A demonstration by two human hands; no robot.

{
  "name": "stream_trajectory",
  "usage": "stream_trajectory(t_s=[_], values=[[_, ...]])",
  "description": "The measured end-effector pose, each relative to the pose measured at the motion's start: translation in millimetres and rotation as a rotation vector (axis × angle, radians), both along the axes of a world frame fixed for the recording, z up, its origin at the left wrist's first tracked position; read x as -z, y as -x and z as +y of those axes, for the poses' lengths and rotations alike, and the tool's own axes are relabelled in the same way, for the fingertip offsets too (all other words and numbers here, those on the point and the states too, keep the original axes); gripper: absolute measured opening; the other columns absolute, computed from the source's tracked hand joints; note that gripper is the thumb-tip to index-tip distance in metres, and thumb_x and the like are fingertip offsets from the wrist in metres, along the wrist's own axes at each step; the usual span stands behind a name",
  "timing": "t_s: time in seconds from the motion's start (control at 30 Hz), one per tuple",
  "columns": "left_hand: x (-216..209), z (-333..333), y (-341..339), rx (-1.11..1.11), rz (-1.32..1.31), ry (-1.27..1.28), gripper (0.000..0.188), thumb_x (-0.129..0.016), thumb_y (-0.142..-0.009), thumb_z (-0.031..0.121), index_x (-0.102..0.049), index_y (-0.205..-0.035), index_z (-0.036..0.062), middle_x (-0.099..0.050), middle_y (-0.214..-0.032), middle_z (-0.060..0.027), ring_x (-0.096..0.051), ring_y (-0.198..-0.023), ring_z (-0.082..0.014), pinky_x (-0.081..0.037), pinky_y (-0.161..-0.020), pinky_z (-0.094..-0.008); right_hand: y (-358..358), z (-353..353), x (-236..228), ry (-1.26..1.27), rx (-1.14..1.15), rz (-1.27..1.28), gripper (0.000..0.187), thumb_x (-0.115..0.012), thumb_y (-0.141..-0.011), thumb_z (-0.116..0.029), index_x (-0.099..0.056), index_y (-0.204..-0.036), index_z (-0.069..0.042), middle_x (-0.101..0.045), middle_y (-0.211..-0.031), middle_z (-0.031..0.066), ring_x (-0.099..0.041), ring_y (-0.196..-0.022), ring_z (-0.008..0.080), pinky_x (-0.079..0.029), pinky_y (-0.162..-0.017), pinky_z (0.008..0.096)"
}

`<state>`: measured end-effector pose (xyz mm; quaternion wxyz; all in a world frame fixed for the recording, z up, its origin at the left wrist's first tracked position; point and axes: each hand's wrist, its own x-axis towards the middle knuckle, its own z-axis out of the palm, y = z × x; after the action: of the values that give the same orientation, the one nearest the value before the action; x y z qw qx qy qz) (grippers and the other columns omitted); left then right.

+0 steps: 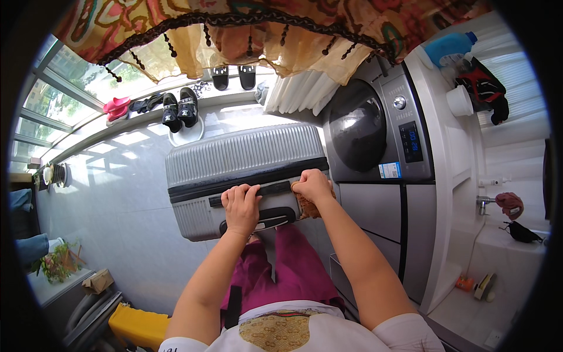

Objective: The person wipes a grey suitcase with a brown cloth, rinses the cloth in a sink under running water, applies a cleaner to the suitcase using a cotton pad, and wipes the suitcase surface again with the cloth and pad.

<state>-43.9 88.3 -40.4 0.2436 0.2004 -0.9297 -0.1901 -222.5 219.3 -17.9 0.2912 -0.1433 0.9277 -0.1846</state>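
A silver-grey ribbed suitcase (246,154) with a black seam band lies on its side in front of my legs. My left hand (240,210) bends its fingers over the black bar handle (274,189) on the suitcase's near side, gripping there. In my closed right hand (313,186) is a brown patterned cloth (307,206), bunched up and pressed against the suitcase near its right end. Below the hands, a black carry handle (275,216) curves along the near side. My right fingertips are partly hidden.
A grey washing machine (358,126) stands close on the right, beside a white counter (448,170). Black shoes (179,110) rest on a round white stand (189,135) beyond the suitcase. Patterned curtain (234,35) hangs overhead. A yellow item (139,325) sits at lower left.
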Motion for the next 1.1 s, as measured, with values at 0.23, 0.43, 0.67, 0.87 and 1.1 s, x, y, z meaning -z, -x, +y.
stream_trajectory(t_s=[0.23,0.43,0.67,0.87,1.1], values=[[-1,1,3,0.001,0.031,-0.002,0.032,-0.071,-0.075,0.014,-0.063,-0.106,0.0138,-0.056,-0.098,-0.0028,-0.053,-0.096,-0.0238,-0.035,-0.087,-0.0403,-24,-6,30,0.189,0.192,0.443,0.02,-0.068,-0.061,-0.026,-0.056,-0.06,-0.01,-0.062,-0.065,0.0085,-0.059,-0.069,0.0326,-0.041,-0.072,0.0416],[-1,2,-1,0.005,0.037,0.015,0.033,-0.072,-0.074,0.013,-0.063,-0.106,0.0138,-0.056,-0.098,-0.0026,-0.053,-0.096,-0.0235,-0.035,-0.087,-0.04,-8,8,5,0.117,-0.001,0.086,0.021,-0.067,-0.062,-0.027,-0.055,-0.062,-0.009,-0.061,-0.066,0.0085,-0.059,-0.071,0.033,-0.041,-0.072,0.0424],[-3,1,-1,0.004,0.057,0.027,0.032,-0.071,-0.075,0.013,-0.063,-0.106,0.0141,-0.056,-0.097,-0.0024,-0.053,-0.094,-0.0234,-0.035,-0.086,-0.0401,-13,6,17,0.195,0.062,0.264,0.02,-0.069,-0.067,-0.025,-0.057,-0.065,-0.009,-0.061,-0.073,0.0087,-0.06,-0.074,0.0324,-0.043,-0.073,0.044],[-1,-3,-6,0.018,0.035,0.007,0.045,-0.073,-0.075,0.019,-0.06,-0.118,0.0132,-0.056,-0.106,-0.0026,-0.051,-0.102,-0.0239,-0.033,-0.095,-0.0453,25,17,-45,0.485,0.133,0.13,0.024,-0.078,-0.068,-0.018,-0.064,-0.071,0.0,-0.065,-0.066,0.0095,-0.062,-0.06,0.0169,-0.05,-0.06,0.0318],[-12,-26,-37,-0.44,-0.019,-0.123,0.06,-0.076,-0.077,0.036,-0.055,-0.126,0.0084,-0.045,-0.129,-0.0185,-0.039,-0.121,-0.0366,-0.027,-0.104,-0.0486,23,-27,-119,0.484,-0.144,0.187,0.024,-0.078,-0.07,-0.017,-0.064,-0.079,0.0,-0.066,-0.073,0.0112,-0.065,-0.064,0.0217,-0.051,-0.06,0.0317]])
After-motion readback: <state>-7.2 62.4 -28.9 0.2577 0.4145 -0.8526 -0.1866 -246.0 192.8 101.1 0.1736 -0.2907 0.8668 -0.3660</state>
